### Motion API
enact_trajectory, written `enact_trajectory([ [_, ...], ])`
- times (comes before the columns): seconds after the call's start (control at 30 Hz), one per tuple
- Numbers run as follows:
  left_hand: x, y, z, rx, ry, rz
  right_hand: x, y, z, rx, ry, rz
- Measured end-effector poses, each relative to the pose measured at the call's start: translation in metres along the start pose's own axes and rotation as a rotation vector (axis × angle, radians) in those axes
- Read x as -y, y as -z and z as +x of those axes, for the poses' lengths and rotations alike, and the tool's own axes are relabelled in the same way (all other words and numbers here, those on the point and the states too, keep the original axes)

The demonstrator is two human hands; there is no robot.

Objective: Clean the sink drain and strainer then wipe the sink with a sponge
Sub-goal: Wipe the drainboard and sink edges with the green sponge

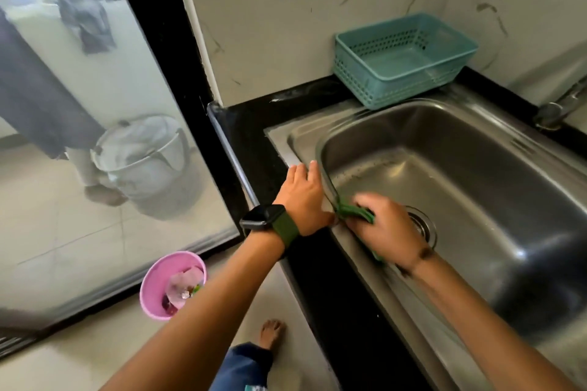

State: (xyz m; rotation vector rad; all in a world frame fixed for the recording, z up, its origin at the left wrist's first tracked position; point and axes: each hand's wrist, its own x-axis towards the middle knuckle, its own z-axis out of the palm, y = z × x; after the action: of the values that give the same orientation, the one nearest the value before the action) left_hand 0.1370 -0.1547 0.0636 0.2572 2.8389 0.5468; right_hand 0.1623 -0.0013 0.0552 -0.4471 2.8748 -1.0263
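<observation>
Green sponge (355,212) (mostly hidden) under blurred right hand (388,230)

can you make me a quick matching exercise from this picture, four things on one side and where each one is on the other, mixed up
Things:
1. basket
2. sponge
3. bin
4. left hand

Places:
a. on the floor by the glass door
b. resting flat on the sink rim
c. on the counter corner behind the sink
d. held in the right hand near the drain

Pairs: 1-c, 2-d, 3-a, 4-b
</observation>
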Motion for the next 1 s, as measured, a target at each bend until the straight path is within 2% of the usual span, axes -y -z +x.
enact_trajectory([
  [0.17,0.037,0.014,0.023,0.030,-0.014,0.007,-0.008,0.002,-0.017,0.031,-0.052,0.008],
  [0.37,0.070,0.036,0.058,-0.033,-0.101,0.008,0.027,-0.038,0.106,-0.148,-0.014,-0.080],
  [0.5,0.077,0.040,0.070,-0.012,-0.161,-0.001,0.040,-0.055,0.158,-0.164,-0.137,-0.074],
  [0.63,0.087,0.040,0.076,-0.006,-0.226,-0.046,0.037,-0.044,0.129,-0.129,-0.136,0.019],
  [0.8,0.100,0.044,0.076,-0.059,-0.294,-0.112,0.029,-0.029,0.092,-0.052,-0.223,0.079],
  [1.0,0.098,0.050,0.079,-0.066,-0.322,-0.021,0.052,-0.060,0.163,-0.182,-0.023,-0.188],
])
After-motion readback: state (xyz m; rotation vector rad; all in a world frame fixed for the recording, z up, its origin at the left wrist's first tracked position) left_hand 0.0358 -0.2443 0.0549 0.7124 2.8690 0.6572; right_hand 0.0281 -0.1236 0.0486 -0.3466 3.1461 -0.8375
